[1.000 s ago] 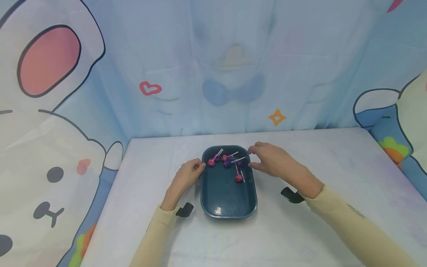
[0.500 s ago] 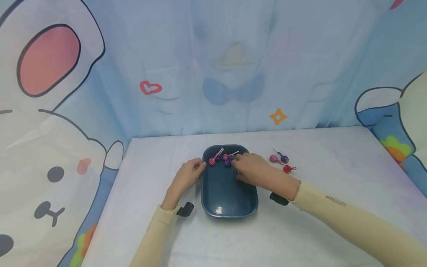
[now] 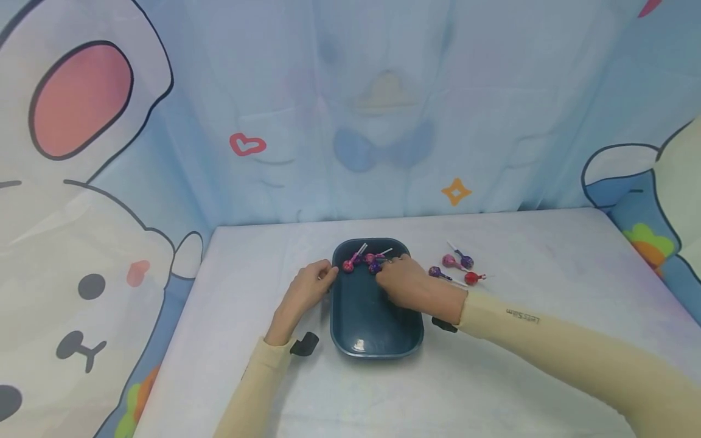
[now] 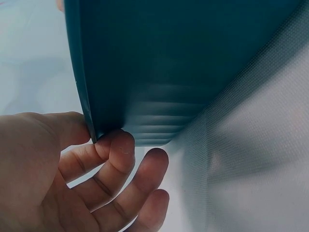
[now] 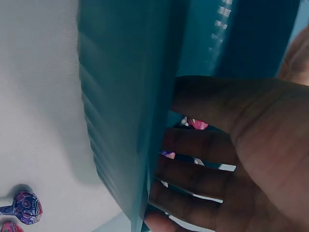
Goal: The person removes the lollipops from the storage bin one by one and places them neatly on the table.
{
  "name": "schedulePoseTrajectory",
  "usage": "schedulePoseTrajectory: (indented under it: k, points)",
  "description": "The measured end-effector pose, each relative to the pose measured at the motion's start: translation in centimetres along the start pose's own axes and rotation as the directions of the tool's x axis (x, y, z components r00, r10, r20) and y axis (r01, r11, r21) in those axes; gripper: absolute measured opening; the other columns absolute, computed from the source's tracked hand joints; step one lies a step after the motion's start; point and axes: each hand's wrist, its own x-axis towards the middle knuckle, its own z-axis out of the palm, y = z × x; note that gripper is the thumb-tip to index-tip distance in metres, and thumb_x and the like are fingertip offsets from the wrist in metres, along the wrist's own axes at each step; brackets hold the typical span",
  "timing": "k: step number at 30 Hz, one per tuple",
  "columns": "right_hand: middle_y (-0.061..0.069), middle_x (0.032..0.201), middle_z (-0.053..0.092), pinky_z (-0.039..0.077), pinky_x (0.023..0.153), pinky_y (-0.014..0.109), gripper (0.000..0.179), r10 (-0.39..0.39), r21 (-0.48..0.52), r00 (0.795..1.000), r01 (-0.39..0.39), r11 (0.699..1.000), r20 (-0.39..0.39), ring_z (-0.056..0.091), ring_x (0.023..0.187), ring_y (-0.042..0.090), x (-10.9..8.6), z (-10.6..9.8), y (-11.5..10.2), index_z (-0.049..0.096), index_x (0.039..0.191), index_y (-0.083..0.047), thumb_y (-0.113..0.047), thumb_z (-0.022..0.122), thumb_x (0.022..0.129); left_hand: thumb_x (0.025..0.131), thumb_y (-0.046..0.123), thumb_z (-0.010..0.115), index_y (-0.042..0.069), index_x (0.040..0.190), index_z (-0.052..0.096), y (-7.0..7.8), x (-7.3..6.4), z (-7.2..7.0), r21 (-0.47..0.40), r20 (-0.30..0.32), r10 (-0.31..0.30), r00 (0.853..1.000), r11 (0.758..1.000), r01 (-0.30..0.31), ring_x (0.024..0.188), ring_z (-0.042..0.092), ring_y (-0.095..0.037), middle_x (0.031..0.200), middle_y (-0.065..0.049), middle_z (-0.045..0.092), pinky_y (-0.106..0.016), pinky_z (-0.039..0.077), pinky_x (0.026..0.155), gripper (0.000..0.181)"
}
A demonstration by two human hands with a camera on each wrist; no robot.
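Note:
A dark blue-green tray (image 3: pixel 378 328) stands on the white table. My left hand (image 3: pixel 310 285) pinches its left rim; in the left wrist view the thumb (image 4: pixel 75 128) and index finger (image 4: pixel 121 150) meet at the edge. Inside the tray's far end lie several wrapped lollipops, among them a pink one (image 3: pixel 348 266) and a purple one (image 3: pixel 375 267). My right hand (image 3: pixel 405 283) reaches over the right rim beside them. In the right wrist view its fingers (image 5: pixel 198 174) look extended, but the tray wall hides their tips, so any hold cannot be made out.
Right of the tray, several lollipops lie on the table: two purple ones (image 3: pixel 435 272) (image 3: pixel 467 261), a pink one (image 3: pixel 449 261) and a red one (image 3: pixel 471 278). A printed blue curtain (image 3: pixel 383 188) hangs behind the table.
My right hand has moved left from the tray's right edge into the tray, covering some lollipops. The lollipops on the table have come into sight. My left hand stays at the rim.

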Motion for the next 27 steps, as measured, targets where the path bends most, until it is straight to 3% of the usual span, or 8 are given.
schedulePoseTrajectory:
  k: [5, 16, 27]
  points:
    - [0.011, 0.091, 0.069, 0.045, 0.085, 0.047, 0.015, 0.008, -0.043, 1.0, -0.007, 0.999, 0.022, 0.063, 0.088, 0.03, 0.2, 0.3, -0.4, 0.07, 0.094, -0.011, -0.019, 0.066, 0.082, 0.094, 0.037, 0.047, 0.018, 0.077, 0.053, 0.0, -0.1, 0.0, 0.0, 0.001, 0.003, 1.0, 1.0, -0.003, 0.059, 0.052, -0.014, 0.067, 0.001, 0.056, -0.027, 0.038, 0.051, 0.027]
    - [0.011, 0.091, 0.068, 0.043, 0.078, 0.042, 0.021, 0.055, -0.12, 0.997, -0.049, 0.992, 0.047, 0.061, 0.084, 0.028, 0.4, 0.4, -0.9, 0.07, 0.096, -0.01, -0.022, 0.069, 0.08, 0.094, 0.038, 0.047, 0.018, 0.078, 0.055, 0.3, -0.2, -0.1, -0.003, -0.005, 0.004, 1.0, 1.0, -0.004, 0.059, 0.052, -0.013, 0.067, 0.001, 0.056, -0.027, 0.039, 0.051, 0.027]
    - [0.014, 0.093, 0.067, 0.046, 0.081, 0.043, 0.025, 0.026, -0.167, 0.999, -0.022, 0.986, 0.021, 0.061, 0.087, 0.029, 0.3, 1.0, -1.2, 0.07, 0.097, -0.007, -0.023, 0.072, 0.078, 0.094, 0.039, 0.047, 0.018, 0.078, 0.054, 0.1, -0.1, -0.1, 0.001, 0.0, -0.01, 1.0, 1.0, 0.01, 0.059, 0.052, -0.013, 0.067, 0.001, 0.056, -0.027, 0.039, 0.051, 0.027]
